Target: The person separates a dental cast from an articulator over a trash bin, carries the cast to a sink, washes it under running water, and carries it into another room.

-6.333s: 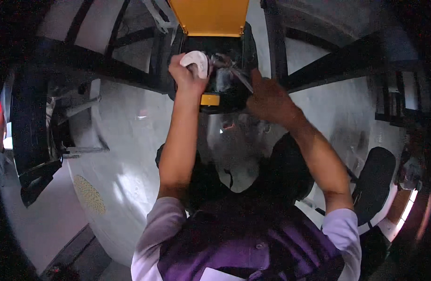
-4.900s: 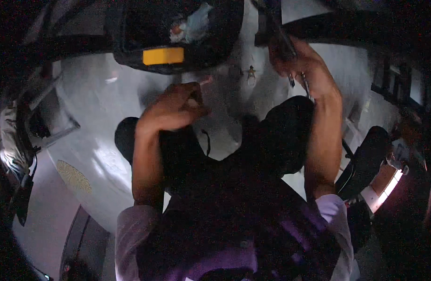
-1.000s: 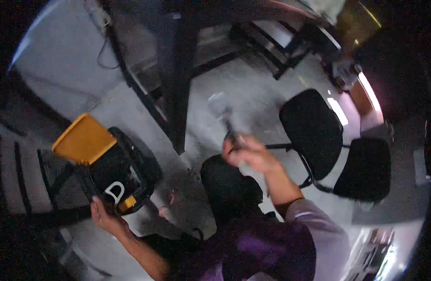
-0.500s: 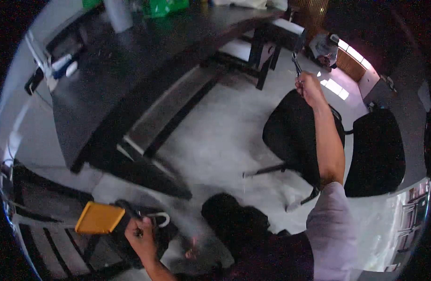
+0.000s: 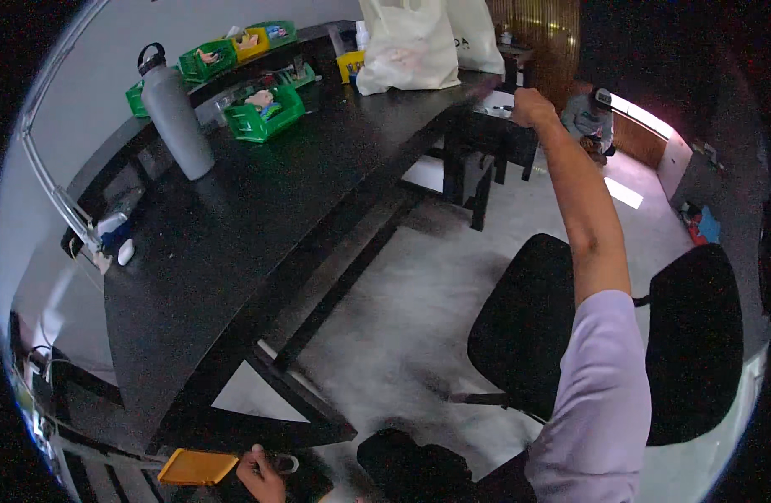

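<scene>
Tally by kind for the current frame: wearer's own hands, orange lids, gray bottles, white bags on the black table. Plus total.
Hands: 2, left hand and right hand
Orange lid: 1
Gray bottle: 1
White bags: 2, front bag and rear bag
Total: 6

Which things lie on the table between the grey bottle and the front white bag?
In the head view: green bins, then a yellow container beside the bag.

And now dark lettering (image 5: 462, 42) is spotted on the far pale bag (image 5: 479, 35) (partly covered by the nearer bag (image 5: 409, 50))!
</scene>
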`<control>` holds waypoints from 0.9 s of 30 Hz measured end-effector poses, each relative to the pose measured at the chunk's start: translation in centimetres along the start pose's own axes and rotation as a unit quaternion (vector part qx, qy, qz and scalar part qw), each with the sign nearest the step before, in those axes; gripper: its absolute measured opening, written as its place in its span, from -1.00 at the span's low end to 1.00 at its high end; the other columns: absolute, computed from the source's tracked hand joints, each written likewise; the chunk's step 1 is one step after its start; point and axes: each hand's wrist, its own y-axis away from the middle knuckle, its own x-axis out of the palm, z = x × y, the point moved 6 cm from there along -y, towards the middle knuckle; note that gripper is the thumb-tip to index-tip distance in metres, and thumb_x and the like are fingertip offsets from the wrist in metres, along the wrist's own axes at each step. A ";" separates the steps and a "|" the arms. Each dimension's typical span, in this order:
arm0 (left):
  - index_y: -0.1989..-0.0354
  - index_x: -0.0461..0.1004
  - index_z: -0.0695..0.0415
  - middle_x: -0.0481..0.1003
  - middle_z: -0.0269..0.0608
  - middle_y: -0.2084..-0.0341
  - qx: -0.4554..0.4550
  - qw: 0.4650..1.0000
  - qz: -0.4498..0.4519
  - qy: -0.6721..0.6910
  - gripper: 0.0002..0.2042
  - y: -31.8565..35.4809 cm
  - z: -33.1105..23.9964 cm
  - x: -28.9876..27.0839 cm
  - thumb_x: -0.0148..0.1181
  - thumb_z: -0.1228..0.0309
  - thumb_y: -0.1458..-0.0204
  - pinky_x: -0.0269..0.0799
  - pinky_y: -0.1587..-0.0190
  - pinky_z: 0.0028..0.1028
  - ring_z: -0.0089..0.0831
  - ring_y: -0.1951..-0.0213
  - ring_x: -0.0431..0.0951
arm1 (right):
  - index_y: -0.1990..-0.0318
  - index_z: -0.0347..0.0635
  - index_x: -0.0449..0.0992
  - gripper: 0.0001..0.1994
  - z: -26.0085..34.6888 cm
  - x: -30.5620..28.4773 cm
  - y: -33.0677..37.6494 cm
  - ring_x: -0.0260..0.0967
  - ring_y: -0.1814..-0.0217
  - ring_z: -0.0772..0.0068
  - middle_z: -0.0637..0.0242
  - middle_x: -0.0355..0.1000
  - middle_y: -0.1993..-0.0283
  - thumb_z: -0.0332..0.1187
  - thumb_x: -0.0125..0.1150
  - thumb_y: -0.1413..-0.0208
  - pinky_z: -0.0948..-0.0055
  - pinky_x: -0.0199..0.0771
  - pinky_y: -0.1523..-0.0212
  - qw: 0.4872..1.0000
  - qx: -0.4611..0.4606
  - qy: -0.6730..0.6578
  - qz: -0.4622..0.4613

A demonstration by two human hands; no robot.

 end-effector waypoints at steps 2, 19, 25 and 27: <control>0.63 0.36 0.30 0.31 -0.19 0.76 0.059 0.998 -0.025 -0.025 -0.54 -0.5 -2.0 0.1 0.04 0.21 -0.26 0.16 0.52 -0.27 -0.43 0.63 0.25 | 0.08 -0.32 0.54 -0.61 -0.4 2.3 -2.9 0.46 -0.11 -0.03 -0.02 0.52 0.01 -0.31 0.28 0.09 0.12 0.53 -0.07 1.000 -0.001 -0.010 -0.003; 0.52 0.26 0.23 0.15 -0.29 0.58 -0.046 0.985 -0.141 -0.088 -0.62 0.6 1.4 0.8 0.02 0.22 -0.29 0.09 0.42 -0.37 -0.44 0.51 0.18 | 0.33 -0.36 0.62 -0.71 -3.0 13.0 -16.0 0.55 0.26 0.11 -0.02 0.57 0.26 -0.32 0.14 0.12 0.13 0.51 0.16 0.955 -0.267 0.126 0.024; 0.53 0.27 0.26 0.17 -0.29 0.57 -0.111 0.988 -0.070 -0.079 -0.58 0.4 3.2 0.1 -0.01 0.18 -0.30 0.16 0.35 -0.43 -0.50 0.48 0.21 | 0.09 -0.36 0.55 -0.60 -2.6 12.1 -11.2 0.52 0.14 0.10 0.02 0.56 0.18 -0.21 -0.05 -0.15 0.08 0.48 0.07 0.956 -0.156 -0.248 0.017; 0.57 0.22 0.24 0.22 -0.31 0.54 -0.113 0.991 -0.040 -0.054 -0.56 -0.4 2.4 0.9 -0.02 0.17 -0.30 0.17 0.38 -0.43 -0.55 0.45 0.23 | 0.08 -0.35 0.55 -0.60 -3.1 11.3 -12.2 0.51 0.12 0.08 0.01 0.55 0.17 -0.19 -0.05 -0.15 0.07 0.48 0.06 0.962 -0.145 -0.231 0.018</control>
